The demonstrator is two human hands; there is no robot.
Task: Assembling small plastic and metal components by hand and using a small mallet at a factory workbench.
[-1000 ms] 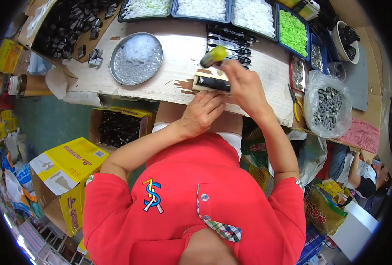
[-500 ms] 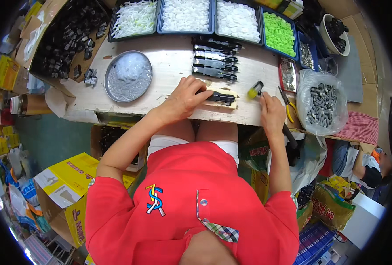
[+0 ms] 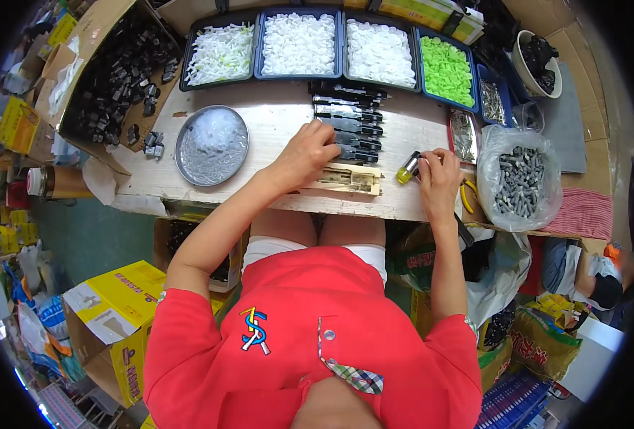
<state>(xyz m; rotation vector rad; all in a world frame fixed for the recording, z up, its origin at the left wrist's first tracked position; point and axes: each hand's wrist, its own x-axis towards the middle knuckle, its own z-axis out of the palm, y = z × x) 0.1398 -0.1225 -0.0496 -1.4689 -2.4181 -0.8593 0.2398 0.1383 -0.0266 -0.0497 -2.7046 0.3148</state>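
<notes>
Our left hand [image 3: 308, 151] curls its fingers loosely over a black part at the near end of the row of black parts [image 3: 349, 121], touching the pale wooden jig [image 3: 345, 179] that lies along the near edge of the bench [image 3: 274, 121], probably so the part seats squarely; whether the fingertips pinch it we cannot tell. Our right hand [image 3: 438, 175] closes around the yellow-handled tool [image 3: 407, 169], tip toward the jig, resting just right of it within short reach. Beyond lie a round metal dish [image 3: 212, 144], trays of white pieces [image 3: 299, 44] and green pieces [image 3: 446, 68] along the far edge, and a bag of grey parts [image 3: 518, 179] crowding the right; bare bench remains between dish and jig.
</notes>
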